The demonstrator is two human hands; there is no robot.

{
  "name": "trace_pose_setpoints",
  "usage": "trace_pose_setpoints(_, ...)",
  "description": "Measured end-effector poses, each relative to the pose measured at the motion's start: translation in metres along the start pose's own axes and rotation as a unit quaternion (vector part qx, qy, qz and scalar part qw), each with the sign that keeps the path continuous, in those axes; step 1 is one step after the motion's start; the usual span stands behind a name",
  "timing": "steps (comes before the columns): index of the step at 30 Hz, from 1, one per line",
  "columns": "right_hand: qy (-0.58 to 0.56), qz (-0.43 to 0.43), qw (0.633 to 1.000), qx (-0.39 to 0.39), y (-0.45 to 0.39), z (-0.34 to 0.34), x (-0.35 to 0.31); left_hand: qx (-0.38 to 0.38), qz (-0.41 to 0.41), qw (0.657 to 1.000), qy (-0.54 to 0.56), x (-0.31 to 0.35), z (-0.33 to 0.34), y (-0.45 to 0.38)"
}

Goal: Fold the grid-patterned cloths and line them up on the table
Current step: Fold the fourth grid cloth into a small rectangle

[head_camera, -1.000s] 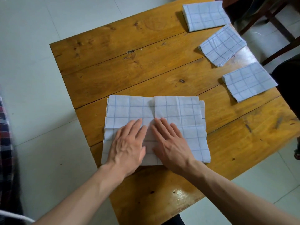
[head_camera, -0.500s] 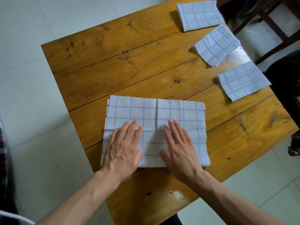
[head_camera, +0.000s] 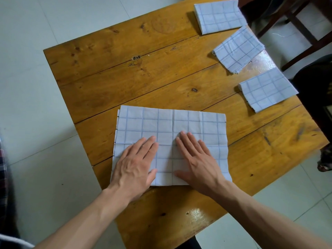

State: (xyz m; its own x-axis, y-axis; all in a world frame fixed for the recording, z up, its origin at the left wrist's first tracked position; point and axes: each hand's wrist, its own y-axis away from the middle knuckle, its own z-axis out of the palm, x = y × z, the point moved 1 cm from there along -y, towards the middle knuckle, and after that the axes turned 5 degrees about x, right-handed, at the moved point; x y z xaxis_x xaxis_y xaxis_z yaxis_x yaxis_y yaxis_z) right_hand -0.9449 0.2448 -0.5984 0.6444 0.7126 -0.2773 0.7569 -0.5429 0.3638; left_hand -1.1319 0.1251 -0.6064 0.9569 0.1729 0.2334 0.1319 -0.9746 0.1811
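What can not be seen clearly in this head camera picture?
- Large grid-patterned cloth: near part hidden under left hand and right hand.
- Farthest folded grid-patterned cloth: top cut off by the frame edge.
- Dark wooden chair: cut off by the top and right edges.

Bare table lies beyond the flat cloth; three folded cloths crowd the right edge

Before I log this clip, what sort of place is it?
Probably a room in a home: a worn wooden table on a pale tiled floor, a dark wooden chair beside it, and folded cloths lined up on the table.
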Motion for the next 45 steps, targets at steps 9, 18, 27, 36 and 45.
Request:
trace_pose_setpoints(9, 0.005, -0.027, 1.000, -0.009, -0.036, -0.012, 0.001, 0.006, -0.037, 0.999, -0.014, -0.014, -0.004, -0.009)
trace_pose_setpoints(18, 0.006, -0.033, 0.999, 0.013, -0.045, -0.019, 0.003, 0.048, -0.049, 0.997, -0.018, -0.020, -0.016, -0.023)
trace_pose_setpoints(27, -0.007, -0.010, 1.000, 0.024, -0.006, 0.003, 0.009, 0.008, -0.002, 1.000, -0.022, -0.002, 0.004, -0.001)
trace_pose_setpoints(36, -0.014, -0.013, 0.998, 0.059, -0.004, 0.017, 0.002, 0.037, 0.031, 0.999, -0.014, 0.014, 0.001, -0.009)
trace_pose_setpoints(45, 0.003, 0.023, 0.998, 0.055, 0.017, 0.024, 0.025, -0.015, 0.022, 0.999, -0.026, 0.007, 0.013, -0.005)
